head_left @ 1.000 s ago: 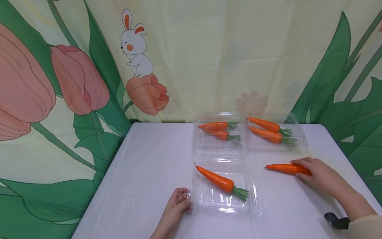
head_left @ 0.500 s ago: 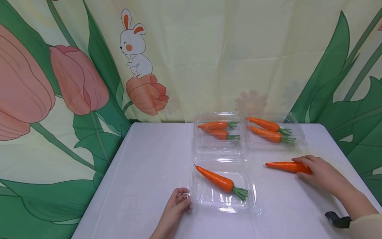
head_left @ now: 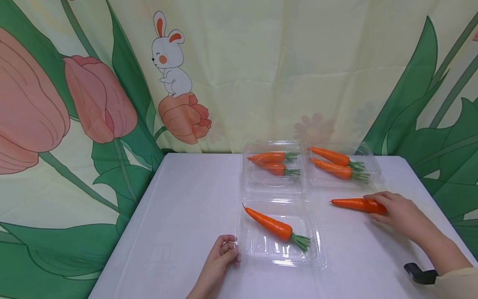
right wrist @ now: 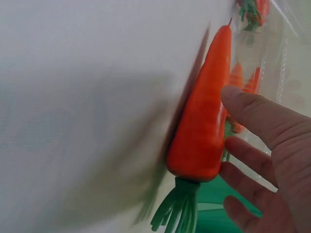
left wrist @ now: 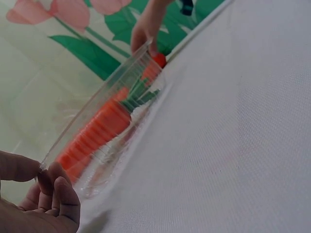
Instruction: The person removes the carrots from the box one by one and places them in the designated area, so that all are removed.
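I feared the loose carrot [head_left: 351,204], pinched by the right hand [head_left: 401,216] beside the clear box [head_left: 257,248], might slip (its skin looked slick), and the left hand [head_left: 223,254], pinching the box's edge, might buckle it.

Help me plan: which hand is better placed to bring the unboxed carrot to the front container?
Probably the right hand: it holds the unboxed carrot, while the left hand pinches the front container.

Right hand [head_left: 401,214] and its carrot [head_left: 358,205] now sit farther from the person than a second ago. Gap to the back-right box [head_left: 320,179] narrower. Slid or lifted: cannot tell from these views.
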The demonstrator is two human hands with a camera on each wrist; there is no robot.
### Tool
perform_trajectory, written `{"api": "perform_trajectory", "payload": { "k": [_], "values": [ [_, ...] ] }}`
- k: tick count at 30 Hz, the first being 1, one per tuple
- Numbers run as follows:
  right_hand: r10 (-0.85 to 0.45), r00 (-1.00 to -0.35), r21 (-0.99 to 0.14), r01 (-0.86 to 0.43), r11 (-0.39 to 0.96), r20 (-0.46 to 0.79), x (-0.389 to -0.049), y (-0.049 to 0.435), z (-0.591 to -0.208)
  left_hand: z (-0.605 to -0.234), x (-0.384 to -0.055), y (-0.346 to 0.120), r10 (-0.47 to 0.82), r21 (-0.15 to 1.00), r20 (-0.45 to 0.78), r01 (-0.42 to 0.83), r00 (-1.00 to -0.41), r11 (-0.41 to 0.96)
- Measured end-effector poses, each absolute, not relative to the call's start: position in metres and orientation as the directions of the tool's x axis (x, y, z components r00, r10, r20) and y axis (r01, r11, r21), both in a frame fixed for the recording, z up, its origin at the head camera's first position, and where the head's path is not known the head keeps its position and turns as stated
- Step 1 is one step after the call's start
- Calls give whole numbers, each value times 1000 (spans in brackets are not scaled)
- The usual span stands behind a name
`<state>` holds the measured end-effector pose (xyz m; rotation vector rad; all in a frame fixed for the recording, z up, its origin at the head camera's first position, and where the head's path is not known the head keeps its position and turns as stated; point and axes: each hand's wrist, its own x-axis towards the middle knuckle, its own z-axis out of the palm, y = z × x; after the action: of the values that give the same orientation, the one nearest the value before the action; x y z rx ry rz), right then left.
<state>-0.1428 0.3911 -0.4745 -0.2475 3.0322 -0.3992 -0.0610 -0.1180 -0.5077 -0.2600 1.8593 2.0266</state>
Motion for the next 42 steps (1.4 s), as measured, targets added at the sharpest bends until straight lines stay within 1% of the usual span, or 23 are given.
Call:
{"api": "perform_trajectory", "payload": {
  "k": [7, 14, 22, 30, 35, 42],
  "values": [
    [-166, -985, -266, -149, 953, -41, -144, 382, -469, -507, -61, -117, 149, 918, -381, -392, -913, -53],
    [-179, -984, -253, -169, 953, -17, -142, 356, -452, -508, -61, -117, 146, 920, -378, -388, -914, -49],
    [-236, -971, -240, -239, 941, 41, -137, 320, -431, -507, -61, -117, 148, 919, -379, -390, -913, -55],
    [-322, -938, -229, -345, 910, 130, -138, 285, -413, -506, -62, -117, 146, 917, -384, -394, -912, -53],
    [-347, -932, -239, -362, 901, 103, -136, 265, -410, -508, -63, -117, 141, 916, -388, -398, -911, -51],
    [-331, -942, -280, -333, 901, 56, -134, 246, -409, -510, -63, -116, 146, 918, -383, -394, -912, -53]
  ]
}}
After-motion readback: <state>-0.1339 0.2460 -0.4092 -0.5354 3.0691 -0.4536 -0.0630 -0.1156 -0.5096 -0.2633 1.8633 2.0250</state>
